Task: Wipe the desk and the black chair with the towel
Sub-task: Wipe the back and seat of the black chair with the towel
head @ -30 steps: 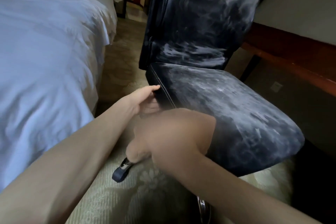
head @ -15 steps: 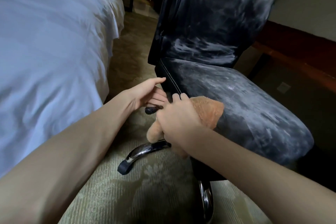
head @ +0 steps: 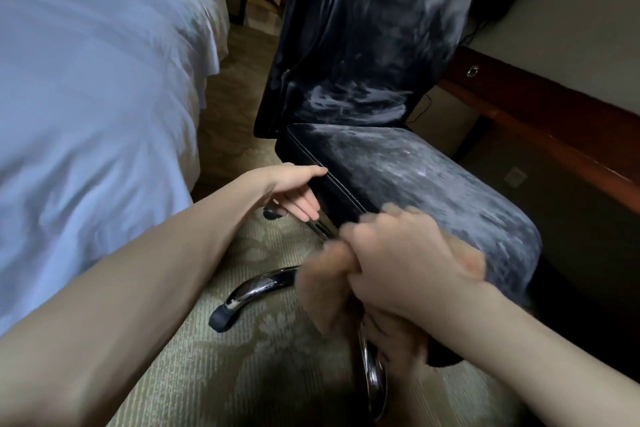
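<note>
1 bed (head: 86, 97) under a white sheet fills the left side, its near end cut off by the frame. 1 black chair (head: 415, 184) stands beside it on patterned carpet (head: 225, 340); pale smears cover its seat and backrest, and the backrest's top is cut off. 1 reddish-brown desk (head: 554, 121) runs behind the chair on the right, with only its edge and front face showing.

2 bare hands reach in. The left hand (head: 294, 191) clamps the seat's left edge, thumb on top and fingers underneath. The right hand (head: 398, 263) is curled round 1 tan towel (head: 322, 291) at the seat's front-left corner. Motion blur smears both, so the towel's outline is hard to make out, and the hand hides much of it.

2 chrome legs show under the seat: 1 (head: 259, 288) ends in a dark caster (head: 221, 317), and the other (head: 372, 378) is partly hidden by the right forearm.
</note>
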